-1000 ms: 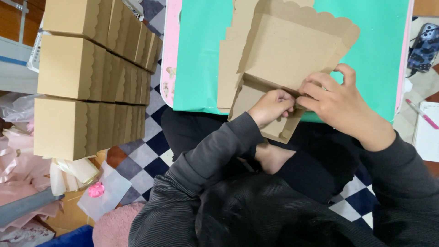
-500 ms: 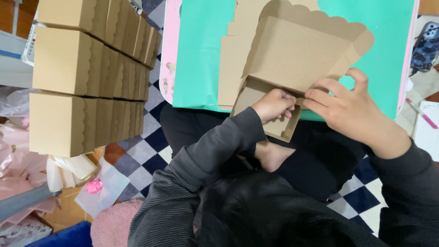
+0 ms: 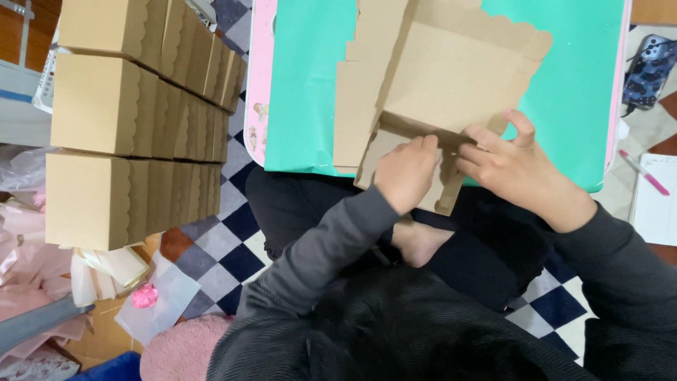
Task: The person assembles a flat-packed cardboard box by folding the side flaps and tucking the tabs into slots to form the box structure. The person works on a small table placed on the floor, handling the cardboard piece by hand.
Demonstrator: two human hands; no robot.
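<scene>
1. Checkered floor, low table (image 3: 613,92) with a teal mat (image 3: 310,85) on top; person sits at its near edge.
2. Box blank (image 3: 451,77) lies on the mat, overhanging the near edge so the flaps can fold freely.
3. Left hand (image 3: 407,173) curls closed over the near flap; right hand (image 3: 518,169) pinches the fold, thumb up.
4. Folded boxes (image 3: 134,120) stacked on the floor, left of the table.
5. Fingertips under the flap hidden; blank's far end cut off; phone (image 3: 649,70) at the right edge partly cropped.

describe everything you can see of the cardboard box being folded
The cardboard box is plain brown card, half assembled, with scalloped edges along its top and right flaps. It lies open on the teal mat, its near edge overhanging toward the lap. The left hand and right hand both press its lower flap.
</scene>
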